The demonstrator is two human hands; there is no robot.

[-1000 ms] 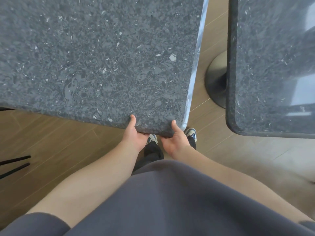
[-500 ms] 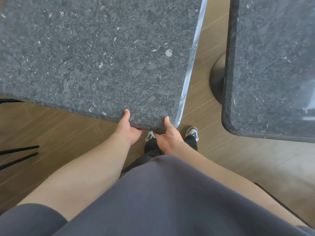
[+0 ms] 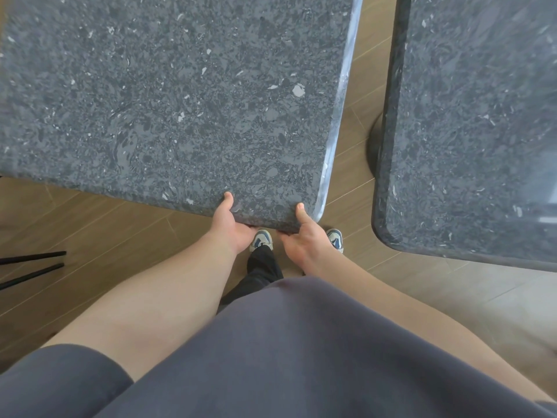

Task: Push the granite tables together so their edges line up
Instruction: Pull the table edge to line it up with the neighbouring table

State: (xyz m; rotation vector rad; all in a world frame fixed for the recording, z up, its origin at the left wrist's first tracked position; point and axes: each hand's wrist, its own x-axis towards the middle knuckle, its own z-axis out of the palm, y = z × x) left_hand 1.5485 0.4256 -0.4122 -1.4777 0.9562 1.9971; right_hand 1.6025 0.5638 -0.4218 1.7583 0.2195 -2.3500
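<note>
A dark speckled granite table [image 3: 180,95] fills the upper left of the head view. Its near right corner lies just ahead of me. My left hand [image 3: 232,224] grips the near edge, thumb on top and fingers hidden beneath the slab. My right hand [image 3: 304,236] grips the same edge close to the rounded corner, thumb on top too. A second granite table [image 3: 470,122] stands at the right, its rounded near corner closer to me. A wedge of wooden floor separates the two tops, wider towards me.
The round dark base [image 3: 373,146] of the right table shows in the gap. Wooden floor [image 3: 99,242] lies below. Two thin black legs [image 3: 33,267] reach in from the left edge. My shoes [image 3: 261,239] stand under the table's near edge.
The left table's corner has shifted right and away from me with both hands on it, and the gap to the right table has narrowed. The right table's round base is more hidden.
</note>
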